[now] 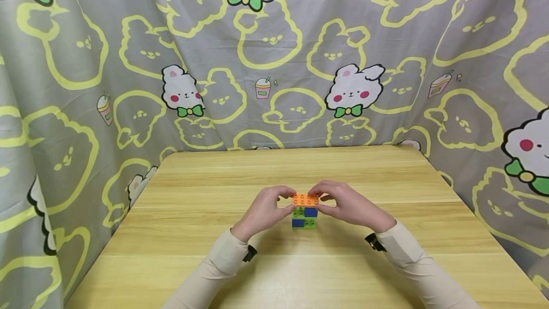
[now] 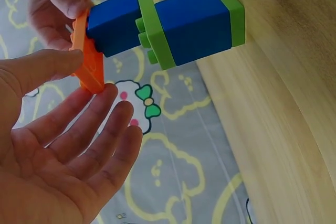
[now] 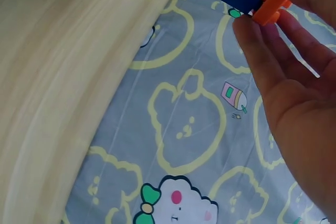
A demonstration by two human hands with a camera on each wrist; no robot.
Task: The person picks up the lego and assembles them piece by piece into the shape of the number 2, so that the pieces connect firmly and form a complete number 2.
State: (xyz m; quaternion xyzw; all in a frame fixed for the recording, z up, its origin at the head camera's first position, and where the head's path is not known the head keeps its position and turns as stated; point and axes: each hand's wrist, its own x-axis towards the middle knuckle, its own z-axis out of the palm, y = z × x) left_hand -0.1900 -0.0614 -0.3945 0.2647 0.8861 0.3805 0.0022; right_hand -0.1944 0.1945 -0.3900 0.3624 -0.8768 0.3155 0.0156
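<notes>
A flat orange building brick (image 1: 305, 200) with studs lies across the top of a small stack of toy bricks. Beneath it, a blue brick (image 1: 310, 212) sits on a thin green plate (image 2: 156, 30); lower down come another blue brick (image 2: 195, 26) and a green base plate (image 2: 231, 11) on the table. My left hand (image 1: 267, 209) pinches the orange brick's left end between thumb and fingers. From the other side my right hand (image 1: 345, 205) pinches its right end. In the left wrist view the orange brick looks slightly tilted against the upper blue brick.
The stack stands on a light wooden table (image 1: 206, 180). A grey curtain (image 1: 291, 37) with yellow outlines and white cartoon animals hangs behind the table and along its sides. Dark straps (image 1: 375, 242) show at both wrists.
</notes>
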